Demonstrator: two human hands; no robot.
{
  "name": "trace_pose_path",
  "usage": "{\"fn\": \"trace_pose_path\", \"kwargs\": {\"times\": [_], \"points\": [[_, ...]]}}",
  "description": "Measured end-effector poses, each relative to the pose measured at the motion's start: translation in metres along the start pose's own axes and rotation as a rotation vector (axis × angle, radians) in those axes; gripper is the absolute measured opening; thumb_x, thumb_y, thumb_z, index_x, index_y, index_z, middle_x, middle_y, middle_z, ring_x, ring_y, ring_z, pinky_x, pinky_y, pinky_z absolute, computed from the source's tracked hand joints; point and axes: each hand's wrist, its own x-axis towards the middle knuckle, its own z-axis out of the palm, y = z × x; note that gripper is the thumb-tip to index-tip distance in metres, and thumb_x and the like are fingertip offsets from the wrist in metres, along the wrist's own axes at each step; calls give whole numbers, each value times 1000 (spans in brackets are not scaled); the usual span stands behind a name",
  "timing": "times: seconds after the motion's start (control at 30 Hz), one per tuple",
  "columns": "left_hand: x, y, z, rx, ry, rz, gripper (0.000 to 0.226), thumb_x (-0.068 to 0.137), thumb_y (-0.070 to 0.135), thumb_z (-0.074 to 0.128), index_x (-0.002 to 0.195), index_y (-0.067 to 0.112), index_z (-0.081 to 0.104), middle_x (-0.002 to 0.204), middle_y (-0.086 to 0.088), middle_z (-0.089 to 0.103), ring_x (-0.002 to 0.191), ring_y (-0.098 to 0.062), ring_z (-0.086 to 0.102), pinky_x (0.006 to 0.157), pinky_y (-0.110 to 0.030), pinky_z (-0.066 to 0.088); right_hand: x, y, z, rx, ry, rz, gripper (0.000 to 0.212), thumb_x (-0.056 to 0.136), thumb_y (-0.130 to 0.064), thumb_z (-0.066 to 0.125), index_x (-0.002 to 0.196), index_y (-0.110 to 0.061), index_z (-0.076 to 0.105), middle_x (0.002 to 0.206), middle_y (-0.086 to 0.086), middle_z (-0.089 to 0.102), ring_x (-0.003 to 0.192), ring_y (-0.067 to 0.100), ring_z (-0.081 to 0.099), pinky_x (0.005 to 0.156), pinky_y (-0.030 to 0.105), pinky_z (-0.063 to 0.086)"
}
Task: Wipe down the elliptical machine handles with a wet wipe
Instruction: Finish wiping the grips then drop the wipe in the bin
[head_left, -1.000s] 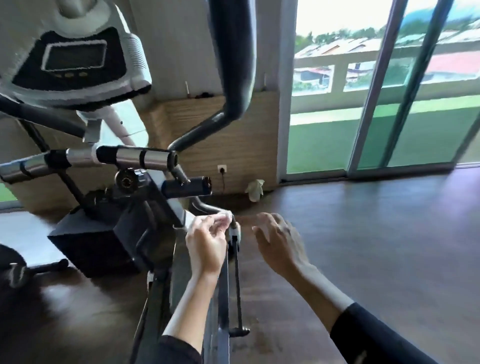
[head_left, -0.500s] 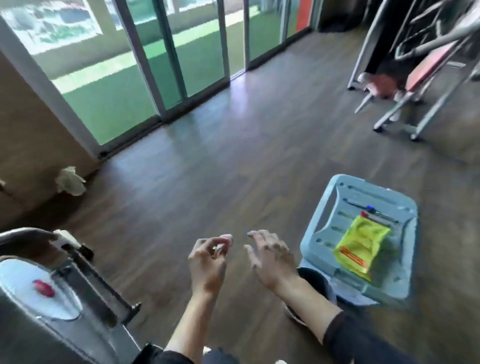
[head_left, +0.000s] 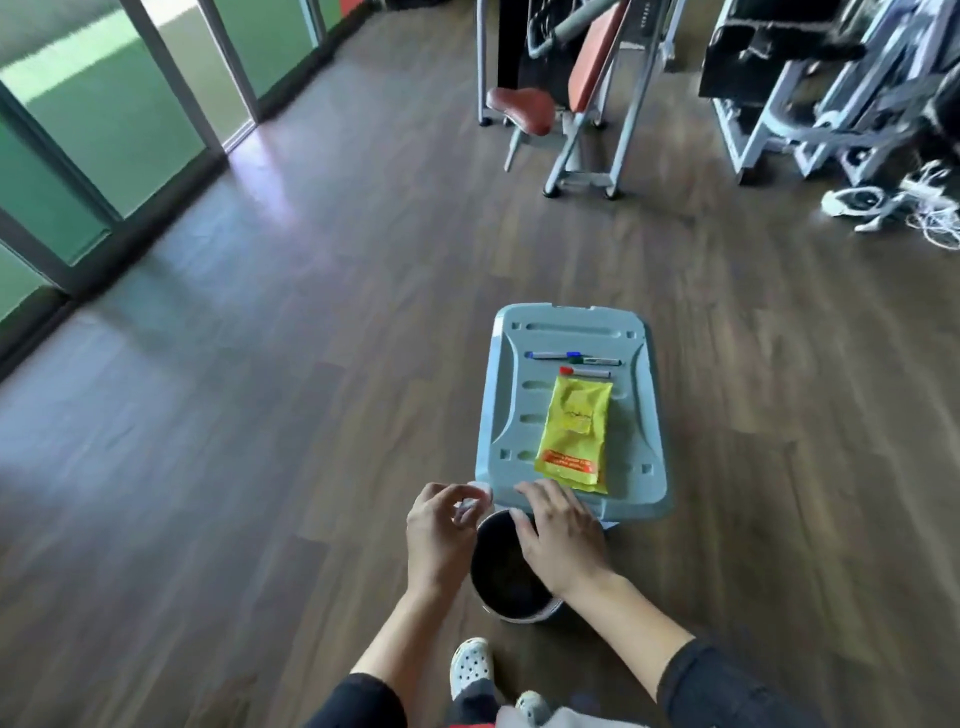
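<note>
Wipe (head_left: 469, 502) is pinched in fingers of the left hand (head_left: 441, 538) — bin (head_left: 500, 571) sits just right of it, right hand (head_left: 560, 540) spread open above.

A small white crumpled wet wipe (head_left: 469, 503) sits low in the frame, just left of centre. It is bunched into a tiny wad and pinched between the fingertips of the left hand (head_left: 441, 535), held in the air just beside the upper left rim of a round black bin (head_left: 506, 582). The flat yellow plastic wipes packet (head_left: 574, 436) has an orange band of blurred print at its near end and a small flap on its face. It lies flat on a grey-blue plastic box lid (head_left: 511, 395) — right of centre, running lengthwise up the frame, slightly tilted.
</note>
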Motion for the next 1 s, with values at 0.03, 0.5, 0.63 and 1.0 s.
{"fn": "trace_pose_path", "kwargs": {"times": [0.03,0.5,0.63,1.0], "points": [[7,1,7,18,-10,6,16,76,10,80,75,25,76,77,10,59,70,3,59,65,-5,44,6,6,-1,8,13,14,31,90,-31,47,111,-15,64,108,3,65,101,27,61,85,39,49],[37,17,126,54,353,-321,29,76,4,72,71,33,74,78,9,63,74,-3,64,71,-24,53,123,109,-9,-31,-241,-370,32,92,-29,46,118,-17,60,114,0,62,107,22,58,91,35,46],[21,41,170,34,560,-521,39,78,5,71,67,42,68,78,10,62,77,-7,62,71,-18,46,143,147,-13,-91,-332,-543,32,88,-30,46,114,-19,61,108,-1,63,101,24,59,85,36,48],[1,18,245,-34,891,-829,29,77,0,70,78,29,73,82,7,58,84,-22,63,75,-37,54,170,176,40,-144,-555,-804,30,92,-24,55,120,-14,59,111,7,62,102,28,57,89,38,47]]}}
